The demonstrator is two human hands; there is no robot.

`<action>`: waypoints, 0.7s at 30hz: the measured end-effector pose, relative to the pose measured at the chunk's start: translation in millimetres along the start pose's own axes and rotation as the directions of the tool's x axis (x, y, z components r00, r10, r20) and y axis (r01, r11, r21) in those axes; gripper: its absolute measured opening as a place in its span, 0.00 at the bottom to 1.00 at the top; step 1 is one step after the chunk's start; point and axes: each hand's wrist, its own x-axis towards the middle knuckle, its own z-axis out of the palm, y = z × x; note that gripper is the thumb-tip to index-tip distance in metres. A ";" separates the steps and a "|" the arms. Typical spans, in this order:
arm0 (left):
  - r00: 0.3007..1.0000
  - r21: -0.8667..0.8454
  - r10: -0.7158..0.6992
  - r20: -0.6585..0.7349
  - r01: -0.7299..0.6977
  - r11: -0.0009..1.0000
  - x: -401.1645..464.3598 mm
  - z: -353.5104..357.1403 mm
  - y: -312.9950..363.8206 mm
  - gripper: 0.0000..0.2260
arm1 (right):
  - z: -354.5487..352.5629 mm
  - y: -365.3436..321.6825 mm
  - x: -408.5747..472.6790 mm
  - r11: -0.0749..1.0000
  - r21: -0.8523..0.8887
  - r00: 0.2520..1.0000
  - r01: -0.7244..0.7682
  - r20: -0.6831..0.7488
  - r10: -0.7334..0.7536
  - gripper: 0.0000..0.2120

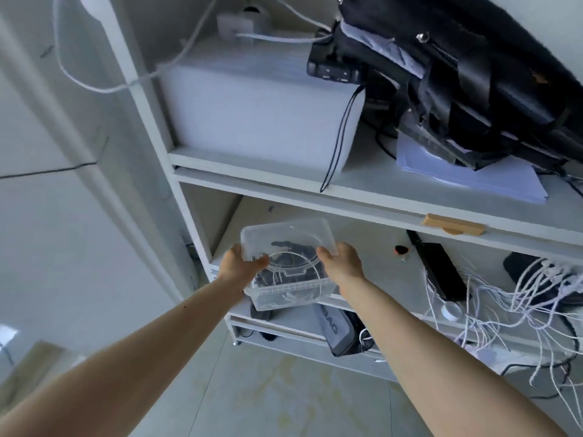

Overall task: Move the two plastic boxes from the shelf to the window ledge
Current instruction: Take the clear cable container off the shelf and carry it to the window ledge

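A clear plastic box (pixel 285 241) with a see-through lid sits tilted at the front edge of the middle shelf (pixel 372 247) of a white shelving unit. Dark cables show inside it. My left hand (pixel 236 263) grips its left side, thumb on the lid. My right hand (pixel 342 263) holds its right side, thumb on the lid's corner. Whether this is a single box or two stacked I cannot tell. No window ledge is in sight.
On the upper shelf stand a white bin (pixel 262 111), a black bag (pixel 467 74) and papers (pixel 473 171). White cables (pixel 520 298) and a black adapter (pixel 438 269) lie right of the box. A grey pouch (pixel 340 332) sits on the shelf below. Pale floor (pixel 284 389) lies underneath.
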 end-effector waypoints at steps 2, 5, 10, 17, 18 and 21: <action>0.999 -0.022 -0.021 -0.041 0.020 1.000 -3.3 -36.5 -12.0 0.22 | 30.1 -15.5 -15.5 0.999 -0.023 0.999 0.022 0.041 -0.021 0.23; 0.993 -0.081 -0.049 -0.107 0.040 0.996 -11.7 -97.7 -34.4 0.20 | 80.9 -38.5 -45.5 0.996 -0.064 0.992 0.062 0.112 -0.054 0.22; 0.957 -0.213 -0.145 -0.250 0.092 0.973 -32.4 -227.8 -87.0 0.19 | 195.2 -78.2 -113.3 0.989 -0.084 0.959 0.123 0.267 -0.097 0.22; 0.906 -0.270 -0.197 -0.376 0.096 0.958 -65.7 -366.4 -146.2 0.18 | 326.8 -118.7 -187.9 0.970 -0.073 0.890 0.233 0.417 -0.183 0.19; 0.894 -0.278 -0.204 -0.399 0.094 0.956 -70.3 -391.5 -157.9 0.18 | 350.4 -125.5 -201.7 0.964 -0.077 0.878 0.253 0.436 -0.196 0.18; 0.861 -0.282 -0.222 -0.457 0.096 0.955 -84.1 -460.0 -191.5 0.17 | 415.4 -145.2 -243.2 0.946 -0.107 0.841 0.306 0.496 -0.216 0.17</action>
